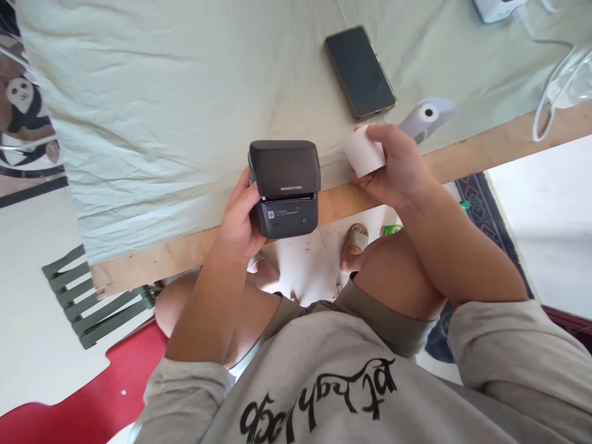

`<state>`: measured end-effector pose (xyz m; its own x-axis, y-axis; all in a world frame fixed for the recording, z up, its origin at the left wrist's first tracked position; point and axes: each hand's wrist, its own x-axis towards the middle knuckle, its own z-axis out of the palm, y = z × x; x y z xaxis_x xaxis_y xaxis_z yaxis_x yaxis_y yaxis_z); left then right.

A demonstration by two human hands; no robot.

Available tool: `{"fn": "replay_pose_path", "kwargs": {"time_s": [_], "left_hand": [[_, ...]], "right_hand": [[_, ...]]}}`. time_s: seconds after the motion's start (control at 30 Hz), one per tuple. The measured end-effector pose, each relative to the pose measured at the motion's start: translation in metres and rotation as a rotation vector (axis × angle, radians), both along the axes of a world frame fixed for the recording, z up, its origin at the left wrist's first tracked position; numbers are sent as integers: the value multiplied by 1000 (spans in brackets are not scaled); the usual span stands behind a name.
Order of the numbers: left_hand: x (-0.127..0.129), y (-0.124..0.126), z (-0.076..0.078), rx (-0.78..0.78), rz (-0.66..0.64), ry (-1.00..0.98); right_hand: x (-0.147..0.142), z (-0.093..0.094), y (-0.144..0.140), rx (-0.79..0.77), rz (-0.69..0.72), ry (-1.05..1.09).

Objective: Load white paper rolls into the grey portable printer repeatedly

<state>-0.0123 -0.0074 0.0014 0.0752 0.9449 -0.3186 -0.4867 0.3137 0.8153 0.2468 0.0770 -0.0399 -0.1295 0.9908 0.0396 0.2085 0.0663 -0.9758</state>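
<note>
A dark grey label printer (287,172) is held at the table's front edge by my left hand (240,216), which grips its left side with the thumb on the front. Its lid looks closed, and a narrow slot runs across below the brand name. To the right, my right hand (393,160) is closed around a white paper roll (365,151), thumb on top. The two held things are apart. Just beyond my right hand, another white paper roll (426,116) lies on the cloth with a loose end of paper. The far fingers of both hands are partly hidden.
A smartphone (361,71) with a dark screen lies on the pale green cloth (161,111). A white charger-like block (499,7) and white cable (550,46) are at the far right. The wooden table edge (152,256) runs above my knees. A red chair (106,382) is at lower left.
</note>
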Motion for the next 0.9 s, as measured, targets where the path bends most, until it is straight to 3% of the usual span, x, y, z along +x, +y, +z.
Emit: {"fn": "replay_pose_path", "kwargs": {"time_s": [0.1, 0.2, 0.43, 0.6, 0.8, 0.9], "left_hand": [[-1, 0, -2, 15, -10, -14], [0, 1, -1, 30, -14, -50], [2, 0, 2, 26, -1, -28], [3, -1, 3, 61, -7, -21], [3, -1, 1, 78, -9, -76], [2, 0, -1, 72, -6, -46]], "right_hand": [[-4, 7, -4, -216, 55, 142], [-14, 21, -13, -266, 74, 274], [-33, 55, -30, -470, -49, 572], [-34, 58, -31, -437, -8, 563], [-33, 54, -28, -451, -57, 565], [-32, 53, -31, -325, -34, 446]]}}
